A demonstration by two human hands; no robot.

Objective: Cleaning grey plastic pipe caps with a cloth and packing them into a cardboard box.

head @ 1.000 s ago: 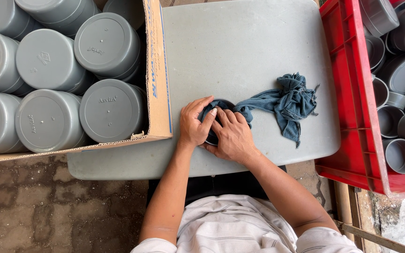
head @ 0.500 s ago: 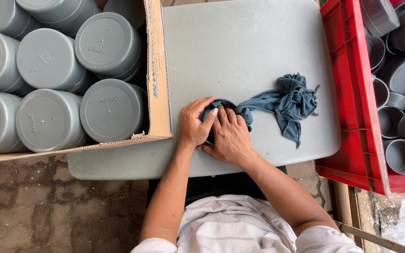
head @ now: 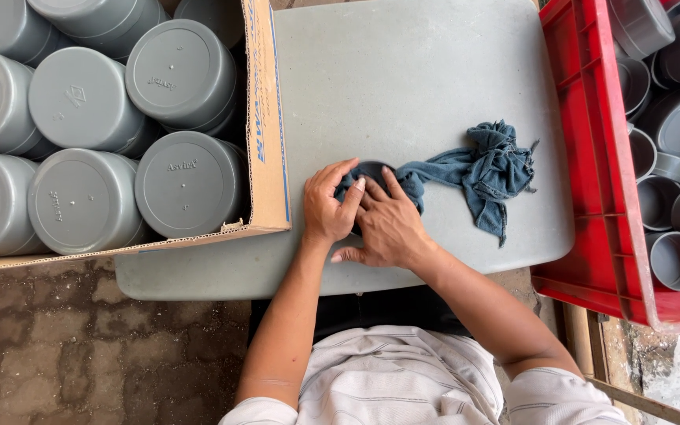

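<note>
Your right hand (head: pixel 387 228) and left hand (head: pixel 328 206) sit almost where they were half a second ago, with only a slight shift of the fingers over the dark round cap (head: pixel 373 168). The cap is mostly hidden beneath them, near the front edge of the grey table (head: pixel 403 71); only its dark rim shows. Your right hand lies flat, fingers pressing the blue rag (head: pixel 482 169) onto the cap. Your left hand curls round the cap's left side. Beyond lie the cardboard box (head: pixel 265 118) of grey caps and the red crate (head: pixel 592 157).
</note>
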